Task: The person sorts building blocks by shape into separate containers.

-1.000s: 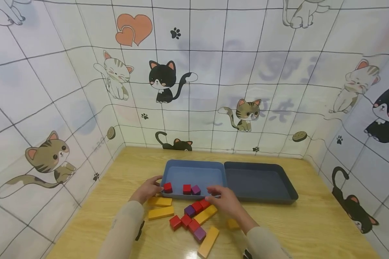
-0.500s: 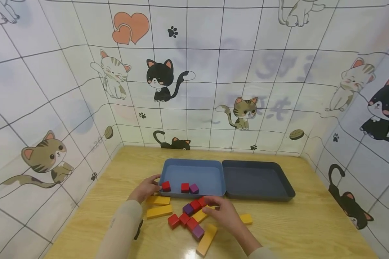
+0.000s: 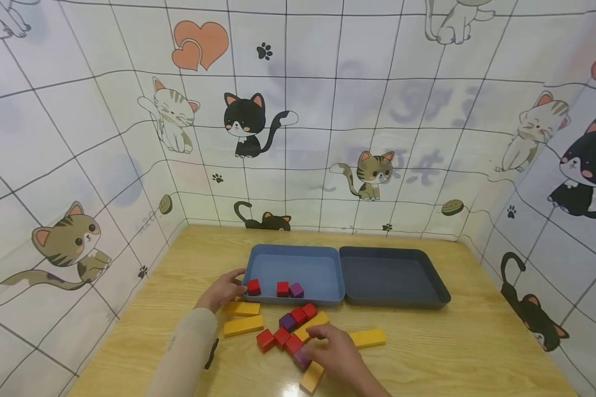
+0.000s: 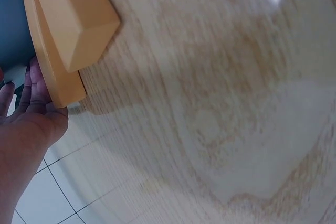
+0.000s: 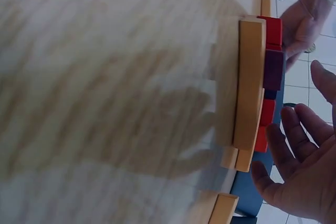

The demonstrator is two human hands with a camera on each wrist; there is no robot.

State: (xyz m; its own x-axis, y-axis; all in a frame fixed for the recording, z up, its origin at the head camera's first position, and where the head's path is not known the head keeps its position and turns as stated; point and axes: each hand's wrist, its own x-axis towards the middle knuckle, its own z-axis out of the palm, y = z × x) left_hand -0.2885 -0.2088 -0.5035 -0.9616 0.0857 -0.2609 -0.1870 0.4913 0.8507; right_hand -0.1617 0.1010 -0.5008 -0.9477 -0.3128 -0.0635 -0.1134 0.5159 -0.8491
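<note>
My left hand (image 3: pixel 223 290) rests against the left side of the blue tray (image 3: pixel 303 253), fingers relaxed near its front corner. In the left wrist view, two yellow blocks lie beside that hand (image 4: pixel 29 114). My right hand (image 3: pixel 335 353) hovers over the front of the block group, thumb and fingers apart and nothing held. Its fingertips are right at a purple cube (image 3: pixel 302 359) and partly cover a yellow block (image 3: pixel 312 379). Several red cubes (image 3: pixel 265 340) and a darker purple cube (image 3: pixel 287 322) lie between the hands. Spread fingers of the right hand (image 5: pixel 304 166) show in the right wrist view.
Inside the blue tray are two red cubes (image 3: pixel 282 289) and a purple cube (image 3: pixel 296 290). A dark grey tray (image 3: pixel 397 304) adjoins it on the right. Other yellow blocks (image 3: pixel 243 326) lie on the wooden table (image 3: pixel 477 353). Cat-patterned walls (image 3: pixel 308 193) enclose the back and sides.
My right hand has moved from the blue tray's front edge toward me, down to the purple cube, uncovering the yellow block at right. The left hand has stayed at the tray.
</note>
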